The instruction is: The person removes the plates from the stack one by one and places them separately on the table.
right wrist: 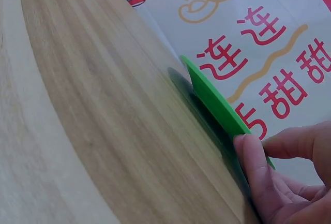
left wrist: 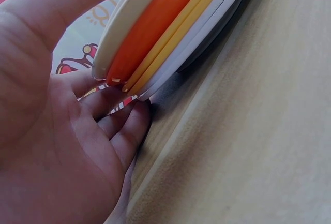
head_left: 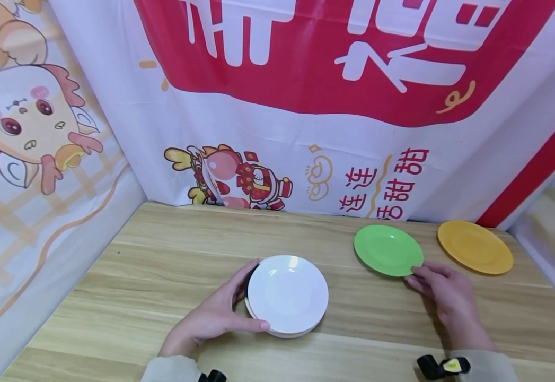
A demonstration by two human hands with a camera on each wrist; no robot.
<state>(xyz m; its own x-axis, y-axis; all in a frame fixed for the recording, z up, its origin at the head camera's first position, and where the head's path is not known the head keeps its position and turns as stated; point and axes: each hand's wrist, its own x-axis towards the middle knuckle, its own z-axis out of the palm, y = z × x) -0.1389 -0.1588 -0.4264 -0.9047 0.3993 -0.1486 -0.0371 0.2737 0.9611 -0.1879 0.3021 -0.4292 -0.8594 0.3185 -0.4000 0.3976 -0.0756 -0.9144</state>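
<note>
A stack of plates, topped by a white plate (head_left: pixel 288 294), sits front centre on the table. My left hand (head_left: pixel 215 315) grips the stack at its left side, thumb on the near rim and fingers round the far left edge. Below the top, the left wrist view reveals an orange plate (left wrist: pixel 147 32), yellow ones (left wrist: pixel 178 30), pale ones and a dark one at the bottom. With thumb and fingers, my right hand (head_left: pixel 451 294) pinches the near right rim of a green plate (head_left: pixel 388 249). A shadow lies under that plate in the right wrist view, its near edge appearing slightly raised.
At the back right corner lies a yellow-orange plate (head_left: pixel 475 247), just right of the green one. The wooden table (head_left: pixel 129 276) ends at a printed cloth (head_left: pixel 277 127) hanging behind it. Cloth also hangs along the left and right sides.
</note>
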